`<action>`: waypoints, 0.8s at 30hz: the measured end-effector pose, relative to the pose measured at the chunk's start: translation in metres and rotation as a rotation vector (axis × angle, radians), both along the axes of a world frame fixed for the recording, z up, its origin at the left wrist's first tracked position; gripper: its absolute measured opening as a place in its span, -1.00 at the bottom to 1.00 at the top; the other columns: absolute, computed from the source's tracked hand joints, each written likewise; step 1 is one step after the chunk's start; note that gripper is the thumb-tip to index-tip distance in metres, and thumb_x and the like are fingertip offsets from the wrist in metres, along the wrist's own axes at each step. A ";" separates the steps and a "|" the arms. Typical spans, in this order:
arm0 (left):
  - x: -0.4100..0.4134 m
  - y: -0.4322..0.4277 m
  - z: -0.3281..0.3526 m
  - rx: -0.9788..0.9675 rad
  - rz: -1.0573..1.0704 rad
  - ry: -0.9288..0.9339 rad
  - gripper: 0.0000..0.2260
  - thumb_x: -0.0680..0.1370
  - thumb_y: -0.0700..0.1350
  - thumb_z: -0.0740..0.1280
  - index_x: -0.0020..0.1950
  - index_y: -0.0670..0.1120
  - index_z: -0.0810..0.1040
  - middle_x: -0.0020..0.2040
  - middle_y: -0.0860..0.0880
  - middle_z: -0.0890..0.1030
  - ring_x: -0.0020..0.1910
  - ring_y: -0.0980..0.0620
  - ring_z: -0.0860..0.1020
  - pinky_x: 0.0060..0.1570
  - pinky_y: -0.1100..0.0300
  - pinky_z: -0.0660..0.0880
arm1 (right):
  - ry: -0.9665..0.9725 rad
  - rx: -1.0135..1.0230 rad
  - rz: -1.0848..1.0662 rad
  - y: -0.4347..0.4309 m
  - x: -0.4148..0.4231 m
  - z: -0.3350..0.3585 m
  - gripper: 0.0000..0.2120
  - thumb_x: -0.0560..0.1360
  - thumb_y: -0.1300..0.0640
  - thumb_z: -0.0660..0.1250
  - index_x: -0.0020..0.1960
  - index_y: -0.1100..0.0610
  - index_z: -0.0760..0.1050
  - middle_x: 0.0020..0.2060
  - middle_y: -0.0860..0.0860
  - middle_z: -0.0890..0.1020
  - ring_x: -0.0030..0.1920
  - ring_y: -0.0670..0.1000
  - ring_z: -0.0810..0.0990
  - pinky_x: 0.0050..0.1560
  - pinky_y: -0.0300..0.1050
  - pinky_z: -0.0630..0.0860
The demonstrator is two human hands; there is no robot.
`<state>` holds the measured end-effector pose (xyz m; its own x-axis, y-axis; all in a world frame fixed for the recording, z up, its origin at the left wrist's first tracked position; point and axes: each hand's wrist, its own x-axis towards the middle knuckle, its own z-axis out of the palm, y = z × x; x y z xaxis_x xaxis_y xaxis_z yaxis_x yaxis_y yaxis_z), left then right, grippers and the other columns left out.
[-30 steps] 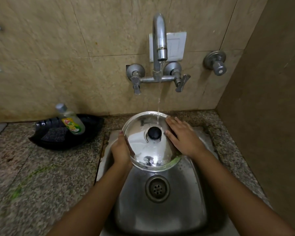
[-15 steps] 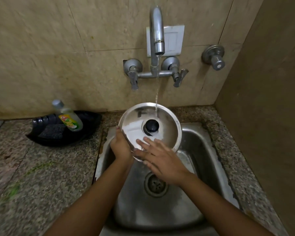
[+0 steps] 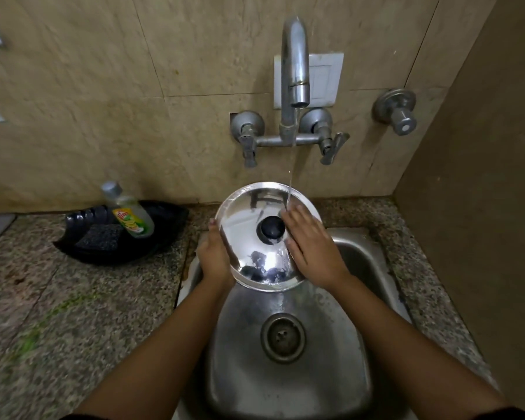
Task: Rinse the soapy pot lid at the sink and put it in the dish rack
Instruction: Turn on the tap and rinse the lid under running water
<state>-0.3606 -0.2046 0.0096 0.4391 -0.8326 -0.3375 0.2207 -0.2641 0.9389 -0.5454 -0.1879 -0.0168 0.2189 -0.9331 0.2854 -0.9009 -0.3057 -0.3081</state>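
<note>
Head view: pot lid [image 3: 249, 237] is held tilted over the sink [image 3: 288, 365], clamped at 9 o'clock by the left hand [image 3: 214, 257]; right hand [image 3: 311, 241] lies flat, uncurled, at 3 o'clock under the water stream [image 3: 291, 165].

Two bare forearms, left hand [image 3: 214, 257], right hand [image 3: 311, 244], no rings, dark sleeve edge at 5 o'clock

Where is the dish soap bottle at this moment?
The dish soap bottle lies tilted in the black tray on the counter, left of the sink, beside a dark sponge.
</note>
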 end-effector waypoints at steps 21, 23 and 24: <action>-0.019 0.013 -0.022 -0.008 -0.240 -0.119 -0.59 0.59 0.16 0.17 -0.26 -0.10 0.55 -0.29 -0.07 0.59 -0.29 0.00 0.55 -0.26 0.18 0.48 | -0.004 0.048 0.029 0.000 -0.033 0.003 -0.50 0.60 -0.07 -0.10 0.52 -0.03 0.15 0.52 -0.09 0.19 0.53 -0.10 0.00 0.52 0.01 0.04; -0.026 0.014 -0.023 0.020 -0.313 -0.147 -0.55 0.59 0.17 0.16 -0.21 -0.16 0.57 -0.27 -0.12 0.61 -0.28 -0.04 0.56 -0.22 0.15 0.50 | -0.048 0.093 0.124 -0.018 -0.031 0.017 -0.51 0.60 -0.12 -0.11 0.49 -0.06 0.21 0.50 -0.17 0.16 0.53 -0.11 -0.01 0.50 -0.06 -0.05; -0.027 0.014 -0.024 0.027 -0.335 -0.153 -0.54 0.58 0.18 0.16 -0.17 -0.19 0.59 -0.25 -0.13 0.62 -0.26 -0.04 0.57 -0.19 0.14 0.52 | -0.108 0.129 0.129 -0.023 -0.030 0.024 -0.51 0.61 -0.13 -0.11 0.47 -0.06 0.25 0.48 -0.20 0.17 0.52 -0.12 -0.01 0.50 -0.06 -0.06</action>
